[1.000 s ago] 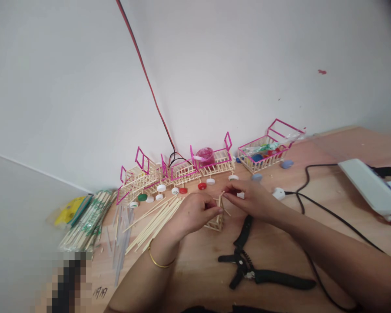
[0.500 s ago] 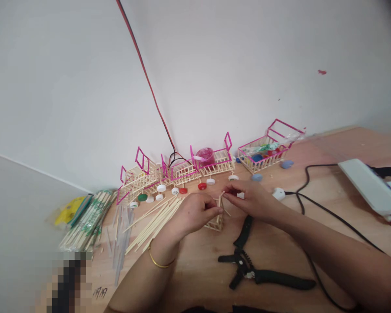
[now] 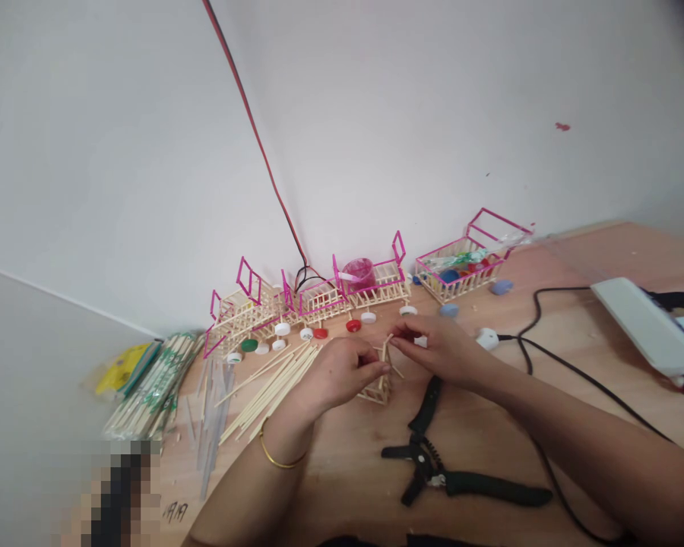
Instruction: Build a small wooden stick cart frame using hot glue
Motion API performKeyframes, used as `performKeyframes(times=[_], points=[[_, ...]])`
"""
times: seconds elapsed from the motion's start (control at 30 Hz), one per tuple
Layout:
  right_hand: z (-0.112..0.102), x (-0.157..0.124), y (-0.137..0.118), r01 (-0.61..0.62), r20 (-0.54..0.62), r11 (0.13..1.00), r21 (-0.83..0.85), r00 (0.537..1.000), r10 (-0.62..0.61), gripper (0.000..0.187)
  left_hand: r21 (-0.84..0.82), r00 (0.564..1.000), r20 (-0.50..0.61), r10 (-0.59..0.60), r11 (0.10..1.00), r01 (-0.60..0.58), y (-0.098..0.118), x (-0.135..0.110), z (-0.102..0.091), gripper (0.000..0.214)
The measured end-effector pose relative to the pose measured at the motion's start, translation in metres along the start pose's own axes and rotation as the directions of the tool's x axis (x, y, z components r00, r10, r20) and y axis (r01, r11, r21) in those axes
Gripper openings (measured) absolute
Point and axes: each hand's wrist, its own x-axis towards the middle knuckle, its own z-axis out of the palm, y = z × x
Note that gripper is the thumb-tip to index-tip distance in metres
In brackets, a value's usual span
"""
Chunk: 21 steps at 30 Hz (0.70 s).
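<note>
My left hand (image 3: 345, 370) is closed, its thumb and fingers pinching the upper part of a small frame of pale wooden sticks (image 3: 379, 395), which stands on the table. Much of that frame is hidden behind the hand. Just to the right, my right hand (image 3: 430, 346) pinches a short pale stick (image 3: 390, 338) by its end at the frame's top. Whether the stick touches the frame I cannot tell. Black-handled pliers (image 3: 425, 460) with a spring lie spread on the table in front of the hands.
Stick carts (image 3: 322, 305) with pink rims and bottle-cap wheels line the wall; one holds a pink cup (image 3: 358, 273). Loose sticks (image 3: 267, 395), clear glue sticks (image 3: 213, 425) and a bagged stick bundle (image 3: 153, 387) lie left. At right are a white device (image 3: 641, 327) and black cables (image 3: 593, 391).
</note>
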Motion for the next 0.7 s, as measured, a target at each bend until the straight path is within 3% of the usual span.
performKeyframes(times=[0.7], points=[[0.0010,0.0008,-0.0007,0.009,-0.009,1.000,-0.014,1.000,-0.009,0.013,0.015,1.000,-0.005,0.014,1.000,-0.014,0.0002,0.0005,-0.0005,0.031]])
